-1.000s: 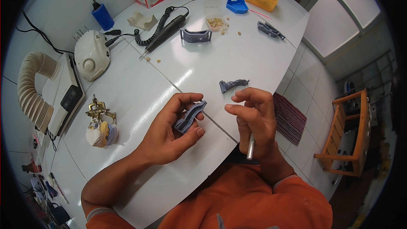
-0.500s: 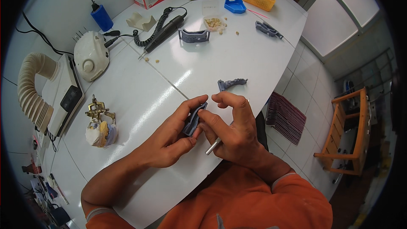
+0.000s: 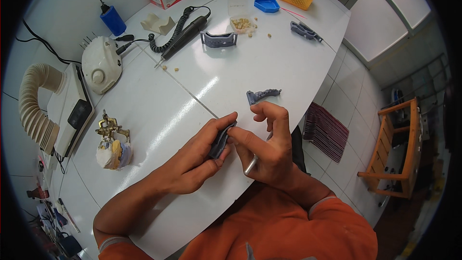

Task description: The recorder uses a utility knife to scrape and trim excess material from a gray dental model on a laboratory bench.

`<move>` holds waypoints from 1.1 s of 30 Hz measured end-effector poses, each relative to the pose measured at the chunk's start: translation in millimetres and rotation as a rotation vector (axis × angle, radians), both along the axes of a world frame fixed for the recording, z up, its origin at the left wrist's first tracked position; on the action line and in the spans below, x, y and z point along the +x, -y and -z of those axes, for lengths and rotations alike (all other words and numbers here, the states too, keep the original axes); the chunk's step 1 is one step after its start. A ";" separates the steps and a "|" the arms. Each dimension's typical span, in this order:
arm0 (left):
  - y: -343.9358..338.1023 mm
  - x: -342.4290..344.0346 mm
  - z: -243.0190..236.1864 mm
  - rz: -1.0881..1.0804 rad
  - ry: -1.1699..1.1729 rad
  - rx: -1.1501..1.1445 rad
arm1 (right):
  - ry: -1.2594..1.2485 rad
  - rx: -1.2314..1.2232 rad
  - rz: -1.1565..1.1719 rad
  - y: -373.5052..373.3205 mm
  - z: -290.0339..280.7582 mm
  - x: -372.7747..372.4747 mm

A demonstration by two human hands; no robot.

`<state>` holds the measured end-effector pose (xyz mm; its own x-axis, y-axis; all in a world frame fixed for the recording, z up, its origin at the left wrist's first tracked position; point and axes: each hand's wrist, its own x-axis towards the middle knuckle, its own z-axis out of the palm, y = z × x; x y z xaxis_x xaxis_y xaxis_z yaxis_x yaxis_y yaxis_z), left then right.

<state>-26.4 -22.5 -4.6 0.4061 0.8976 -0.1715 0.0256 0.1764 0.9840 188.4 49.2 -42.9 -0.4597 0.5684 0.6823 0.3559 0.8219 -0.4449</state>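
Note:
My left hand (image 3: 190, 166) is closed around a dark grey dental model piece (image 3: 219, 145), held between thumb and fingers above the table. My right hand (image 3: 269, 149) presses a fingertip against the upper end of that piece. A silver metal rod (image 3: 251, 164), seemingly a tool handle, is gripped in the right hand, its end sticking out below; its other end is hidden by the fingers. Just beyond the right hand lies a grey dental arch model (image 3: 263, 96) with tooth shapes.
Farther back are a grey model base (image 3: 219, 40), a box of loose tooth-like pieces (image 3: 242, 25), a black handpiece (image 3: 185, 37) and another grey model (image 3: 306, 32). At left stand a plaster model on a brass articulator (image 3: 113, 151), a white control unit (image 3: 100, 70) and a hose (image 3: 36, 101).
The right hand has turned a little, and the rod's end now points more upright, slightly to the right. The grey piece remains in my left hand, nearly in the same place.

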 end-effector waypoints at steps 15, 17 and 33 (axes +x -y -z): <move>-2.9 -2.1 -3.7 -0.049 0.296 -0.214 | -0.142 0.031 -0.035 1.9 -5.7 16.7; -3.3 -0.4 -1.6 -0.056 0.317 -0.205 | -0.149 0.024 -0.047 1.4 -4.3 11.6; -3.1 1.4 -9.4 -0.067 0.201 -0.189 | 0.030 0.106 -0.158 -0.8 -2.2 2.5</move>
